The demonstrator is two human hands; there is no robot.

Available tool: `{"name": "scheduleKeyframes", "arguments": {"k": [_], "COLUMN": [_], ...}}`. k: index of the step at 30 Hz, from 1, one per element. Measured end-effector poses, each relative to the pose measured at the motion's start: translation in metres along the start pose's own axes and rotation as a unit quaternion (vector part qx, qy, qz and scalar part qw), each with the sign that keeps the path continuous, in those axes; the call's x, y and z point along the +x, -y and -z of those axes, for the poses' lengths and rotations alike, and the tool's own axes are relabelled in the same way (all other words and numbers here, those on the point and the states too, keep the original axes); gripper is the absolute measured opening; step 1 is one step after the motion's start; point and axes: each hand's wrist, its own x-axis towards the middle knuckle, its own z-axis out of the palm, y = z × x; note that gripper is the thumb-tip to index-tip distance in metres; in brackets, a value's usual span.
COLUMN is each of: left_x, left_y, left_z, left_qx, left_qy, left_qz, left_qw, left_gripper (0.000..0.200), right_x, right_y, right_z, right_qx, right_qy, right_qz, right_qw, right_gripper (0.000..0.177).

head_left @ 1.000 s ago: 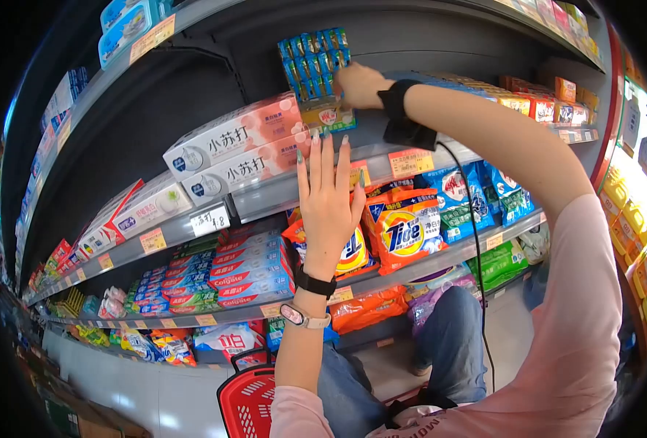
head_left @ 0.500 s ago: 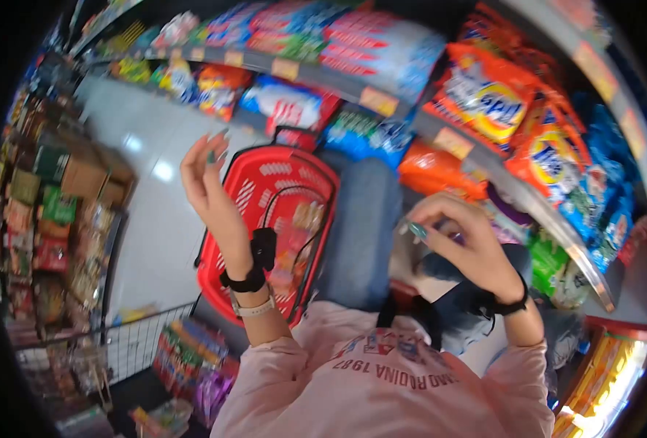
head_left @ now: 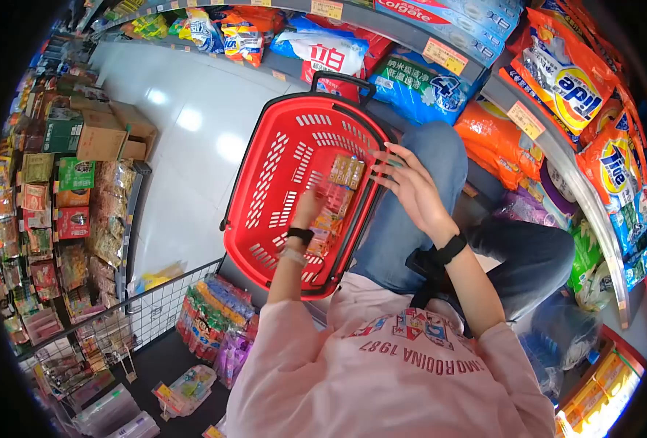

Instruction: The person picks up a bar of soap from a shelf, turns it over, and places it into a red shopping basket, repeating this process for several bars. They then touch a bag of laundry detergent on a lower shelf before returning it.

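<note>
Basket (head_left: 283, 120) beside leg (head_left: 448, 157), packs (head_left: 347, 171) lying inside. Left hand (head_left: 310, 208) in basket at packs, blurred; can't tell if gripping. Right hand (head_left: 417, 188) open, fingers spread, above leg, just beside basket.

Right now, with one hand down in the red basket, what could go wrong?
The left hand is down by the small packs, so it might knock them out of place. The left leg is right by the basket, so shifting it could bump the basket. The right hand is near the rim, so its wrist strap might catch there.
</note>
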Motion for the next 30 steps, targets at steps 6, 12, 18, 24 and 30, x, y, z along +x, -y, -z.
{"name": "scheduleKeyframes", "arguments": {"k": [6,12,18,24,30], "left_x": [0.018,0.017,0.013,0.016,0.027], "left_y": [0.080,0.065,0.072,0.111,0.079], "left_z": [-0.137,-0.118,-0.120,-0.157,-0.119], "left_qx": [0.266,0.185,0.188,0.408,0.197], "left_qy": [0.040,0.124,0.081,-0.059,0.114], "left_qz": [0.169,0.196,0.183,0.033,-0.008], "left_qw": [0.948,0.955,0.961,0.910,0.974], "left_gripper": [0.050,0.052,0.056,0.042,0.031], "right_x": [-0.009,-0.002,0.000,-0.003,0.001], "right_y": [0.004,0.000,-0.005,-0.013,-0.004], "right_z": [0.005,0.002,0.003,0.007,0.010], "right_qx": [0.028,-0.009,0.028,0.023,0.065], "right_qy": [0.019,0.052,0.076,0.074,0.088], "right_qz": [0.012,0.009,-0.002,0.030,0.034], "right_qw": [0.999,0.999,0.997,0.997,0.993], "right_gripper": [0.042,0.039,0.035,0.031,0.030]}}
